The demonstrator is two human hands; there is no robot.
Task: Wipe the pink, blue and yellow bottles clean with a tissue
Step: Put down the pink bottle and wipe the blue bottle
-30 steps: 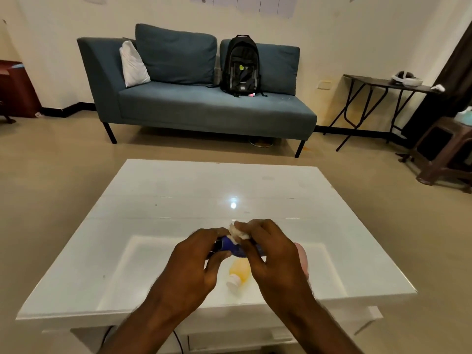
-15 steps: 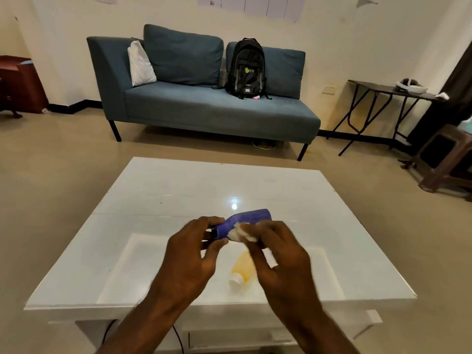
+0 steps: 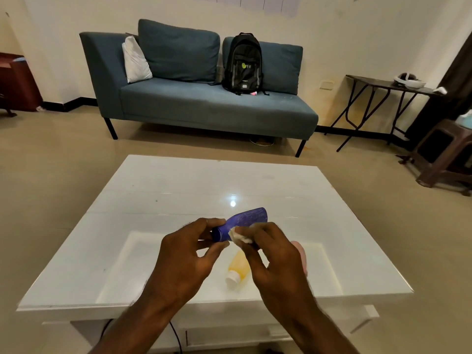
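Over the white coffee table (image 3: 178,190), left hand (image 3: 184,254) is pinching blue bottle (image 3: 247,217), right hand (image 3: 275,261) pinching tissue (image 3: 241,236) against it; yellow bottle (image 3: 238,264), pink bottle (image 3: 300,251) likely waiting

table (image 3: 178,190): white, glossy, smooth, mirrors a spot of lamp light
blue bottle (image 3: 249,218): plastic, dull sheen, finely scratched
yellow bottle (image 3: 237,264): translucent smooth plastic, opaque white cap
tissue (image 3: 241,236): soft white paper, crumpled, matt
sofa (image 3: 204,106): woven cloth, matt
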